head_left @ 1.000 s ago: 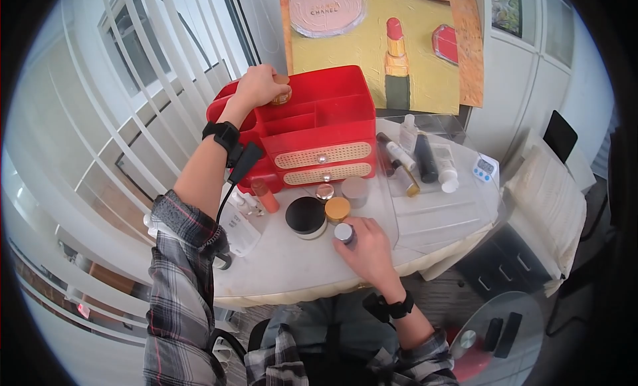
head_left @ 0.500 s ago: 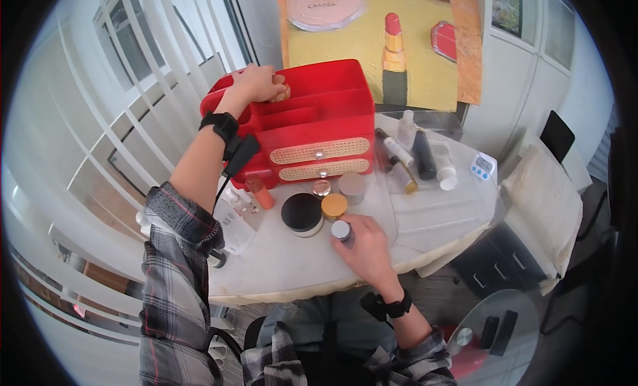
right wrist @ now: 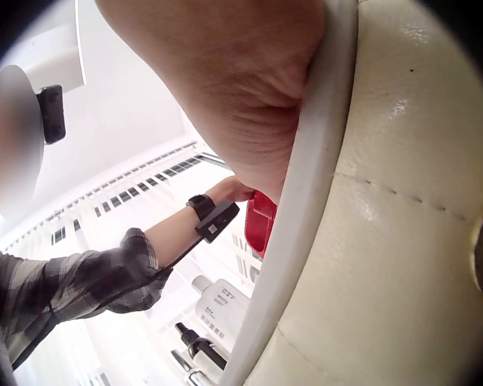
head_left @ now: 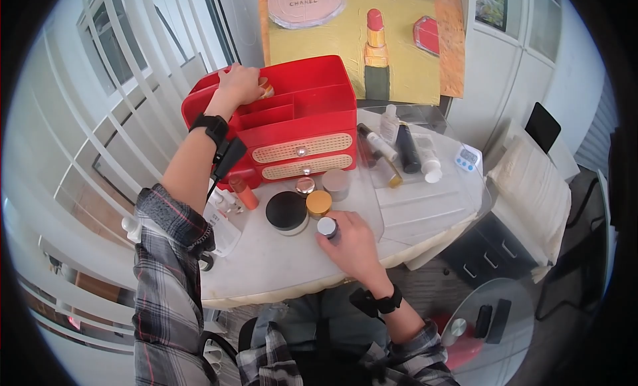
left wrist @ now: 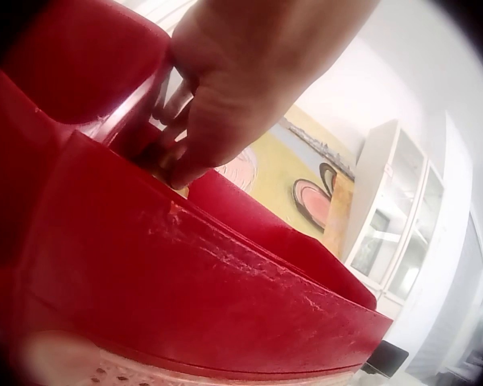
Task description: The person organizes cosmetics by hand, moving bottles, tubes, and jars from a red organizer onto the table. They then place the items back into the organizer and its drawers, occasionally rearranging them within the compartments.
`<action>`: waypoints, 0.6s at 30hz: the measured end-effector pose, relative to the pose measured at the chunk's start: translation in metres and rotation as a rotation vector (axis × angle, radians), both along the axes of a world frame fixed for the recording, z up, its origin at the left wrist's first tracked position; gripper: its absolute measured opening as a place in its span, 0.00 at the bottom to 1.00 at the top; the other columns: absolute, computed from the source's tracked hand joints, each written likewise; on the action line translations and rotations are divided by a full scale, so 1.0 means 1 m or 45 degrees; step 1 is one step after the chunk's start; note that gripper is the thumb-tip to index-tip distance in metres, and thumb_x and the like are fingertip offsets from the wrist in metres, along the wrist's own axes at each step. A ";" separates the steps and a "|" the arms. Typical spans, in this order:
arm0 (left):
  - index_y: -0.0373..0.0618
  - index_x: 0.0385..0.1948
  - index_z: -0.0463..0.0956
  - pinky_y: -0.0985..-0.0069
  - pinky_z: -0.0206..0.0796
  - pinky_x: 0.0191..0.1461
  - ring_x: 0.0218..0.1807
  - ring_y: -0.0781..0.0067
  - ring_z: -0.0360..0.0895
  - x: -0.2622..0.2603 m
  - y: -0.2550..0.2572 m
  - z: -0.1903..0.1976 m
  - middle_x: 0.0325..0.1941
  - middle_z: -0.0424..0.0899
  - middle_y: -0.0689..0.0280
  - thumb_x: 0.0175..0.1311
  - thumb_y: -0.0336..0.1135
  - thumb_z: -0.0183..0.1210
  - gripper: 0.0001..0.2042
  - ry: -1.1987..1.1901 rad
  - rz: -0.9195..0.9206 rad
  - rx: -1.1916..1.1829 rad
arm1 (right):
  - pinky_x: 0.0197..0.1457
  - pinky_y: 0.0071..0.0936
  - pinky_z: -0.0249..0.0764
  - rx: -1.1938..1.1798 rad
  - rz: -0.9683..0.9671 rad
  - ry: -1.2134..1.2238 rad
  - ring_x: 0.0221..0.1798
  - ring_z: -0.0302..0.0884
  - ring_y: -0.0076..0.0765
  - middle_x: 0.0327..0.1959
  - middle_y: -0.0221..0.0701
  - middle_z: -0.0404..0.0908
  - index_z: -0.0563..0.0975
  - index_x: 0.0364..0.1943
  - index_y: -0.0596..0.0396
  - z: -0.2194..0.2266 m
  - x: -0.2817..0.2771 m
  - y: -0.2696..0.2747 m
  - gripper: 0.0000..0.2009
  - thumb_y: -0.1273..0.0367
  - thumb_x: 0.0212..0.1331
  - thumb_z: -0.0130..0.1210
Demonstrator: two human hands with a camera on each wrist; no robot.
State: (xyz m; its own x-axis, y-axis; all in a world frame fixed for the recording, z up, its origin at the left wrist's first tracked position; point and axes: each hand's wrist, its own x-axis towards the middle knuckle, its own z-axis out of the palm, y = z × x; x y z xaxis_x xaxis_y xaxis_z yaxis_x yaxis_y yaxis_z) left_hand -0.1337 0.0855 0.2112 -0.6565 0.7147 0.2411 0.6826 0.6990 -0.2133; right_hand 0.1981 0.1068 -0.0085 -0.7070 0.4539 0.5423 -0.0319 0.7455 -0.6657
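Note:
In the head view my left hand [head_left: 239, 88] reaches into the back left of the red organizer [head_left: 302, 123], its fingers round a small gold-toned jar [head_left: 266, 88]. The left wrist view shows that hand [left wrist: 233, 88] behind the red wall [left wrist: 169, 273], the jar mostly hidden by the fingers. My right hand [head_left: 353, 245] holds a small bottle with a silver cap [head_left: 326, 227] near the table's front edge. A black-lidded jar [head_left: 286, 212], a gold-lidded jar [head_left: 319, 203] and a small rose-gold compact [head_left: 305, 186] stand beside it.
Right of the organizer, tubes and bottles [head_left: 407, 148] lie on a clear tray [head_left: 432, 210], with a white timer [head_left: 468, 158] beyond. An orange tube [head_left: 244, 192] and a white bottle [head_left: 222, 234] are at the left. A painting [head_left: 412, 67] stands behind.
The head view has shifted, so everything appears further left and slightly higher. My left hand stays at the organizer's back left with the jar, and my right hand still holds the silver-capped bottle.

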 end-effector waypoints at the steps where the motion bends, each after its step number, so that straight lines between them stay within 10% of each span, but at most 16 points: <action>1: 0.52 0.48 0.86 0.39 0.60 0.71 0.68 0.55 0.74 0.001 -0.001 0.000 0.56 0.86 0.58 0.63 0.53 0.68 0.19 0.023 -0.009 -0.001 | 0.49 0.44 0.78 0.001 0.003 -0.001 0.45 0.81 0.55 0.42 0.44 0.83 0.79 0.45 0.59 0.000 0.000 0.000 0.18 0.69 0.51 0.70; 18: 0.43 0.41 0.84 0.55 0.74 0.55 0.51 0.52 0.85 -0.005 0.000 -0.006 0.43 0.89 0.54 0.58 0.57 0.67 0.24 0.097 -0.145 0.118 | 0.51 0.44 0.78 0.016 0.002 0.030 0.47 0.81 0.54 0.42 0.44 0.83 0.79 0.47 0.58 0.000 0.001 0.001 0.18 0.68 0.53 0.69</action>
